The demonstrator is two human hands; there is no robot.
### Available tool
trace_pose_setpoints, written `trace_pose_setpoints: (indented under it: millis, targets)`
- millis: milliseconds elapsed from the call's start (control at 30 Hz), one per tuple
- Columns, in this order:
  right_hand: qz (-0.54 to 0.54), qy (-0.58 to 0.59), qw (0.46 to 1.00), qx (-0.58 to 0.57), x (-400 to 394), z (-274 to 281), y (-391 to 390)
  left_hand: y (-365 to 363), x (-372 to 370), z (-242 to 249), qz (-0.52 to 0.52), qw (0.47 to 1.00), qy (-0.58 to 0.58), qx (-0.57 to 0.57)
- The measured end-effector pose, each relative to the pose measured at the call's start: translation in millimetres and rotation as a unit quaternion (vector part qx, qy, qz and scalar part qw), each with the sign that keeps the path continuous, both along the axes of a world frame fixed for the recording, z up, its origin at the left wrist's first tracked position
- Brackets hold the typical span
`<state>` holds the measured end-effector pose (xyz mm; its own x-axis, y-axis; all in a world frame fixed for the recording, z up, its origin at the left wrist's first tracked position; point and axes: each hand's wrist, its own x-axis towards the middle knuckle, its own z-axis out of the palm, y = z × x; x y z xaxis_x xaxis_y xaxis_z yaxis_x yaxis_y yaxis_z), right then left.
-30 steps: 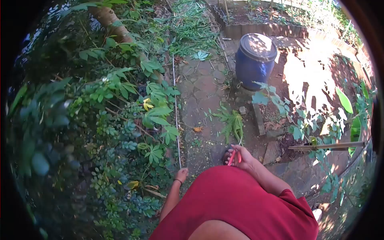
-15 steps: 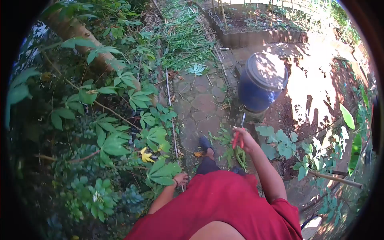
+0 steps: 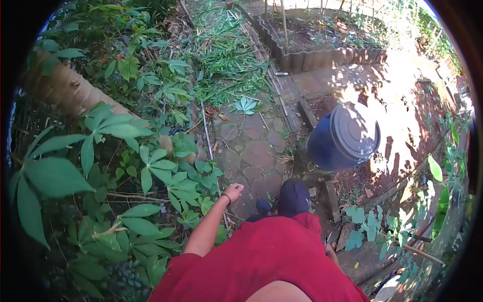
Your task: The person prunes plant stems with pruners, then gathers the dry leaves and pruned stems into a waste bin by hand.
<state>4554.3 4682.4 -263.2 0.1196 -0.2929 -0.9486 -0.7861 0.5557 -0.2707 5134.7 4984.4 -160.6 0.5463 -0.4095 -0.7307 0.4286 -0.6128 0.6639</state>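
A narrow grey tip [image 3: 331,237], perhaps a metal blade, shows at the right hand [image 3: 330,251], low beside the right edge of the shirt [image 3: 261,256]; the shirt hides most of that hand, so I cannot tell how its fingers stand or whether they grip the tip. The left hand [image 3: 233,192] is loosely closed, with nothing visible in it, above the path's left edge and near some broad, lobed leaves [image 3: 183,194]. With a leg [image 3: 294,198] bent forward, the step in hand seems to be walking along the path [image 3: 257,154]; footing there calls for care, as its flat, irregular stones look uneven. A dark shoe [image 3: 263,205] is partly visible between hand and leg. Beside the path, a thin, pale pole [image 3: 207,132] runs lengthwise. To the right is a blue barrel [image 3: 322,143], smooth and rounded, probably plastic, with a ridged grey lid [image 3: 354,130]. Ahead, one star-shaped leaf [image 3: 245,105] lies before a loose heap of narrow greens [image 3: 229,45]. A thick, knotted trunk [image 3: 75,90] slants through the foliage at left.
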Motion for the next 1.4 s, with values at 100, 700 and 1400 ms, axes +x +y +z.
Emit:
trace_pose_setpoints:
  millis: [100,700,1400]
  targets:
    - [0.024,-0.037,0.999,0.007,96,-2,-10,3,40,-17,-0.022,0.998,-0.023,0.049]
    - [0.209,-0.228,0.938,-0.155,848,153,-347,9,203,-81,-0.342,0.895,-0.185,0.218]
    - [0.243,-0.113,0.953,-0.141,1020,34,-355,-217,867,-29,0.178,0.984,-0.027,0.006]
